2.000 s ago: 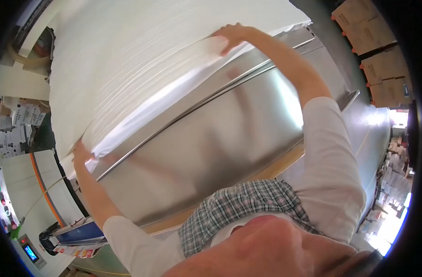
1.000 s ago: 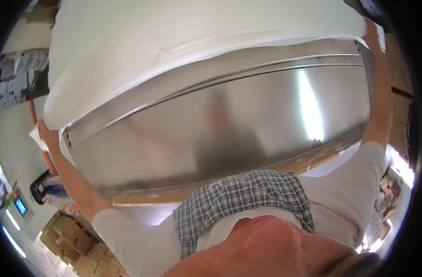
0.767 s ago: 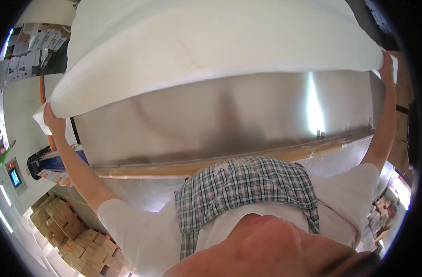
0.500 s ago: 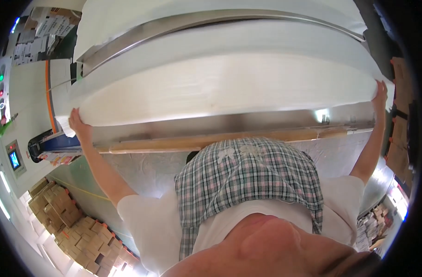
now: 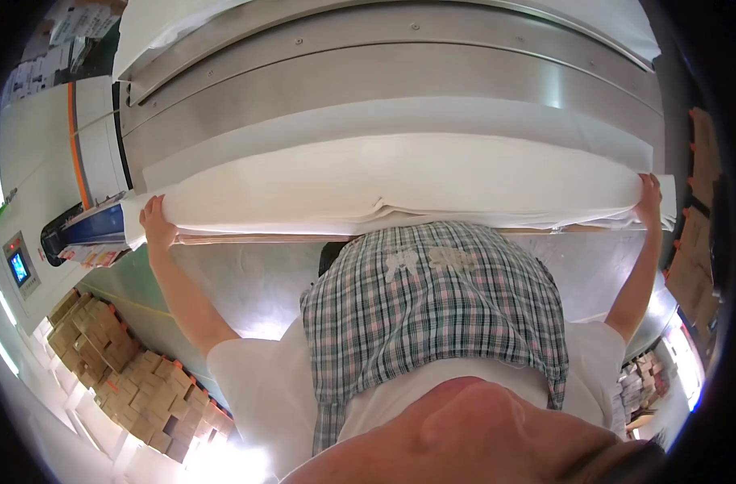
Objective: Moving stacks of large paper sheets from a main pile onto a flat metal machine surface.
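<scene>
A wide white sheet (image 5: 400, 173), soft like cloth or thin paper, lies across the near edge of a metal table (image 5: 344, 73). Its near part looks folded or layered, with a small crease close to the middle. At its left end, my left hand (image 5: 158, 224) grips the edge, fingers curled over the top. My right hand (image 5: 648, 202) does the same at the right end, where a flap of the sheet sticks out past the fingers. Both arms are spread wide. What lies under the sheet is hidden.
More white material (image 5: 162, 40) lies beyond a raised metal bar (image 5: 247, 24). A machine housing (image 5: 45, 153) with a small lit screen (image 5: 18, 266) stands at left, a blue tray (image 5: 98, 228) beside it. Cardboard boxes (image 5: 134, 387) are stacked at lower left and along the right (image 5: 694, 250).
Both hands have drawn the white sheet toward my body and away from the metal bar. Bare metal now shows behind it, and a crease has formed near its middle.
</scene>
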### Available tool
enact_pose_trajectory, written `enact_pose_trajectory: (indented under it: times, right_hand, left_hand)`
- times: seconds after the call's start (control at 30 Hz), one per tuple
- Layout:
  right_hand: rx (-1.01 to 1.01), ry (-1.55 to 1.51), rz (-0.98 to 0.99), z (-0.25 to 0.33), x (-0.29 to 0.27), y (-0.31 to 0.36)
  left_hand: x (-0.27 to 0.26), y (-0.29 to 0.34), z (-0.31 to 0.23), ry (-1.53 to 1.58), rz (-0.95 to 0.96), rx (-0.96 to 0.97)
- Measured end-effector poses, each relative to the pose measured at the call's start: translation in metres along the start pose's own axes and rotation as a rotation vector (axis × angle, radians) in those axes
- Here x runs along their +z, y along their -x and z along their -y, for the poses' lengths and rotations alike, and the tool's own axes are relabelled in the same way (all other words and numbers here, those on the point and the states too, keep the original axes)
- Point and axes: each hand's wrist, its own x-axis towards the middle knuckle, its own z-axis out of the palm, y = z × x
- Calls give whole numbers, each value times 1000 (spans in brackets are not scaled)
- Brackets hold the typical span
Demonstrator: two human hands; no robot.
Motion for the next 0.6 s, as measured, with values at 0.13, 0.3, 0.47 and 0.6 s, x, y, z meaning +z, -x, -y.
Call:
enact_pose_trajectory:
  times: [0.13, 0.3, 0.47, 0.6]
  right_hand:
    - [-20, -64, 383, -8, -39, -61]
    - [-32, 61, 724, 33, -44, -181]
    - [-46, 191, 869, -9, -16, -194]
    - [-56, 37, 712, -45, 1, -185]
  left_hand:
    - [-29, -55, -3, -64, 375, -77]
    - [-45, -164, -9, -130, 768, -96]
    - [-37, -176, -22, -20, 617, 44]
    - [-47, -140, -48, 13, 392, 16]
